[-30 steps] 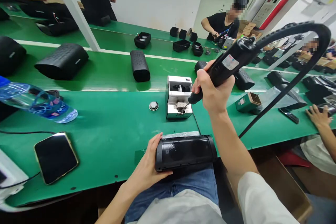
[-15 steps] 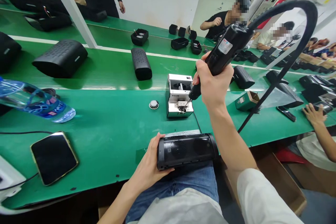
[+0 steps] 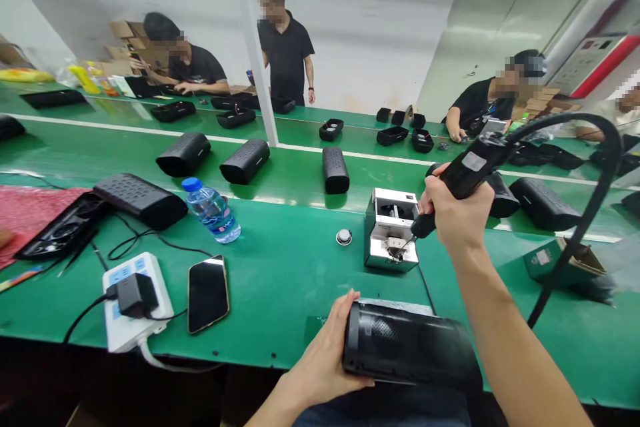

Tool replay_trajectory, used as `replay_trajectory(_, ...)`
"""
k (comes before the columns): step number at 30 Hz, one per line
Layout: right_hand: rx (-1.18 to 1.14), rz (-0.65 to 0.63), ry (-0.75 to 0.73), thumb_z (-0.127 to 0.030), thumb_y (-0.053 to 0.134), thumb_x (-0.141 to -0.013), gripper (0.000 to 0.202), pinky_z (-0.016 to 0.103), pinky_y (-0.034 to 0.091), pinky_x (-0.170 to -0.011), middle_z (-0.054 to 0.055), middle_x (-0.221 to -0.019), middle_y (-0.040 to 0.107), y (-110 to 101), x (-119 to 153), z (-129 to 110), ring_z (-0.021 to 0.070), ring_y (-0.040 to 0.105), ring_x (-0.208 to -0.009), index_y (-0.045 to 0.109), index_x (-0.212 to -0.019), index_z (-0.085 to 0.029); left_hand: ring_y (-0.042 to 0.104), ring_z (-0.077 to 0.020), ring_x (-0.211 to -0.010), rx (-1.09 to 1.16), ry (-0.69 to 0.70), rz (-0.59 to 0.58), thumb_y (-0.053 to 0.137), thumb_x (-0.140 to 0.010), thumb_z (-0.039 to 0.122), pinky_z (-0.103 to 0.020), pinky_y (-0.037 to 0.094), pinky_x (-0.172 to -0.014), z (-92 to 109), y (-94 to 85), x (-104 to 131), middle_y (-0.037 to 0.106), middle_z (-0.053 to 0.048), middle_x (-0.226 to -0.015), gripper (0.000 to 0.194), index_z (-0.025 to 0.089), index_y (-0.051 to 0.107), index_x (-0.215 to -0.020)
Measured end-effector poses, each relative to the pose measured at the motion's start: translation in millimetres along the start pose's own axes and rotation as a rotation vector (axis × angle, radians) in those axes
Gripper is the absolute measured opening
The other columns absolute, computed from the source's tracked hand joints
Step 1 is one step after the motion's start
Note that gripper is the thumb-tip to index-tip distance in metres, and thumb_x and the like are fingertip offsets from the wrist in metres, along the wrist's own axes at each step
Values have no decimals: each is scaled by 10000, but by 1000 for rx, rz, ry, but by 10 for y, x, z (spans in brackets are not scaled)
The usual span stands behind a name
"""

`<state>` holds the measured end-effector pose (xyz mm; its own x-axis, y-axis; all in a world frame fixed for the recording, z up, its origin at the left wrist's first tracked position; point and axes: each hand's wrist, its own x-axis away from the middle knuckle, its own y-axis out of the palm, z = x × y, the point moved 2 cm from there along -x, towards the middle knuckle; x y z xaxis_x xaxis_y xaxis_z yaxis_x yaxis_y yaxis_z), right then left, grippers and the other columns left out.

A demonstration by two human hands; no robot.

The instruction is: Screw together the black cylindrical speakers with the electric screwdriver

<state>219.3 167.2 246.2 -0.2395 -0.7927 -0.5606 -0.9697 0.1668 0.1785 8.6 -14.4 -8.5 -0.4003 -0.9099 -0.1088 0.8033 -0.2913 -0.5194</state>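
My left hand [image 3: 333, 350] grips the left end of a black speaker casing [image 3: 410, 347], which lies across my lap at the bench's front edge. My right hand [image 3: 460, 207] is wrapped round a black electric screwdriver [image 3: 467, 170] with a thick cable looping off to the right. Its thin tip points down and left, at the front of a white screw feeder box [image 3: 395, 203]; whether it touches a screw is too small to tell. A small round metal part [image 3: 344, 236] lies left of the box.
A phone [image 3: 208, 293], a water bottle [image 3: 213, 210] and a white power strip [image 3: 135, 300] with cables are on the left. Black speaker housings [image 3: 335, 170] stand along the green bench [image 3: 280, 267]. A small green box [image 3: 563, 260] is at right. Several people are across the bench.
The view has swung up and to the left, showing more of the bench and people. My hands keep their holds, and the screwdriver tip is still at the feeder box.
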Motion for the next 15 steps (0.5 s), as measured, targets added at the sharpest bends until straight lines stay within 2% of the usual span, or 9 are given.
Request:
replay_trajectory(5,32,65,-108,-244,839,-837,205,272,447,-378,-94,-524,506,-12,49,28,106,482,-371,634,-829,-236,319,-479,-1708,24,78,14,1067,-730,331,-732,352,-1354,126,-88,-23,260,-233,-1834,1626,403,-177,-1774)
replay_trajectory(9,90,-20,-245,-491,826,-957,330,267,439,-423,-88,-594,473,-22,21,181,89,482,-412,592,-894,-267,380,-449,-1681,61,71,29,1000,-829,331,-716,359,-1352,191,-139,-61,313,-218,-1807,1470,394,-115,-1785)
replay_trajectory(12,111,-98,-201,-593,807,-967,405,282,452,-452,-76,-647,491,-40,31,220,83,477,-428,567,-913,-271,432,-437,-1652,84,53,15,979,-852,333,-684,393,-1339,217,-151,-75,346,-213,-1789,1411,388,-75,-1789)
replay_trajectory(15,101,-121,-156,-593,838,-947,422,285,411,-430,-87,-620,445,-54,114,64,82,426,-406,564,-899,-275,454,-429,-1637,97,55,7,976,-851,341,-670,417,-1327,240,-155,-75,358,-210,-1783,1400,389,-62,-1789)
